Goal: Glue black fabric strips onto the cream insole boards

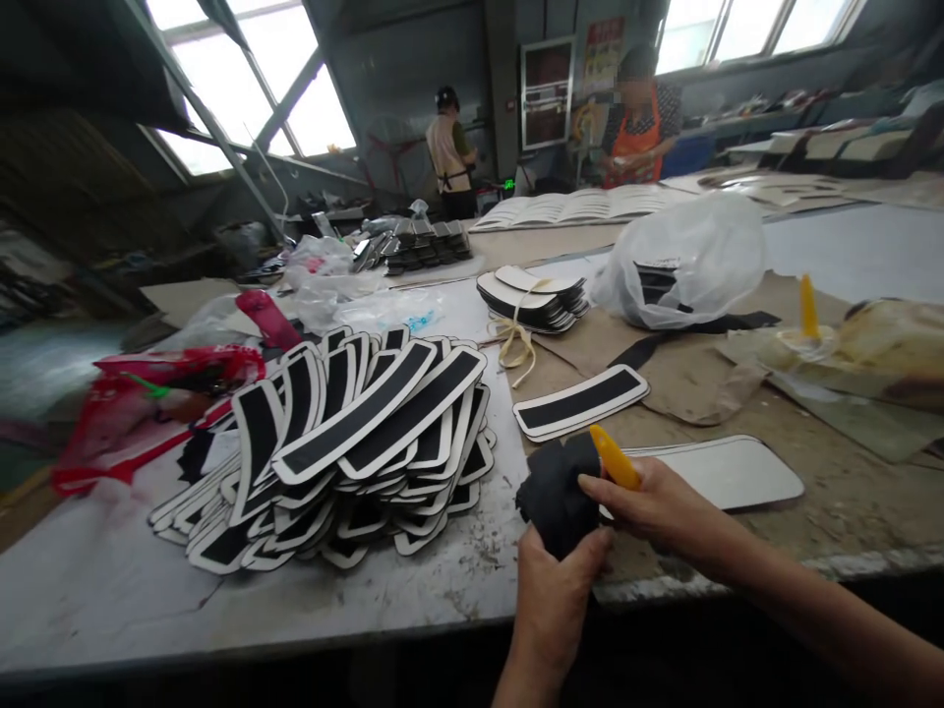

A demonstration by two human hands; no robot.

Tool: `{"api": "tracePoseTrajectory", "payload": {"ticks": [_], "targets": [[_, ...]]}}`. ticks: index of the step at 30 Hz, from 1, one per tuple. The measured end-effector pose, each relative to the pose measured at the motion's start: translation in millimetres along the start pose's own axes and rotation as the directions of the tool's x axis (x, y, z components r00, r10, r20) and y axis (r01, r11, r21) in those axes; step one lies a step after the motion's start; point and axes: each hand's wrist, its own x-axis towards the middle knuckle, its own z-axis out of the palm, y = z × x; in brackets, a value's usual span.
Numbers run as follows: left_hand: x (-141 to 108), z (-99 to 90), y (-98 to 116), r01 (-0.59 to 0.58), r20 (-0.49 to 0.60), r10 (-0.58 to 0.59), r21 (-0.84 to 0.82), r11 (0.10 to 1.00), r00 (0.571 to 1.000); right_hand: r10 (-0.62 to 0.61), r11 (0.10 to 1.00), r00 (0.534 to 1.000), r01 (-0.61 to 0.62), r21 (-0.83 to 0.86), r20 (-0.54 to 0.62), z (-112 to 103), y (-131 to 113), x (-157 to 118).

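Note:
My left hand [553, 590] is closed around a bunched black piece of soft material [553, 492], held just above the front edge of the table. My right hand [656, 511] grips a tool with a yellow handle [618, 460]; its working end is hidden. The right fingers also touch the black material. Close behind the hands lies a curved white piece with a black strip [582, 401]. Plain white curved pieces [723, 472] lie beside my right hand, partly covered by it. To the left is a large heap of white-edged pieces with black strips [369, 442].
A tied stack of pieces [531, 300] and a clear plastic bag [685, 261] with dark pieces stand farther back. At right, a yellow handle [809, 310] rises from a glue-stained container. Red plastic bags [162, 403] lie at left. Two people [449, 152] are across the room.

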Motion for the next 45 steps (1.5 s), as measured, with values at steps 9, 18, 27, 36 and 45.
{"api": "tracePoseTrajectory", "payload": {"ticks": [9, 18, 27, 36, 45], "targets": [[-4.7, 8.8, -18.1, 0.110, 0.051, -0.112, 0.047, 0.993, 0.992, 0.133, 0.942, 0.916, 0.002, 0.335, -0.379, -28.6, -8.8, -18.8], [13.6, 0.2, -27.9, 0.120, -0.146, -0.103, 0.107, 0.987, 0.984, 0.223, 0.975, 0.962, -0.224, 0.012, -0.160, -117.4, -10.6, -44.3], [47.2, 22.7, -18.5, 0.181, -0.145, -0.156, 0.186, 0.966, 0.977, 0.262, 0.860, 0.908, -0.065, -0.507, 0.328, -113.2, 21.8, 15.8], [62.3, 20.9, -24.9, 0.241, -0.129, -0.212, 0.282, 0.929, 0.969, 0.342, 0.723, 0.845, 0.043, -0.689, 0.412, -100.3, 38.8, 55.8], [70.0, 21.0, -18.9, 0.280, -0.061, -0.275, 0.324, 0.904, 0.959, 0.346, 0.689, 0.851, 0.054, -0.723, 0.394, -96.2, 40.0, 64.6]]}}
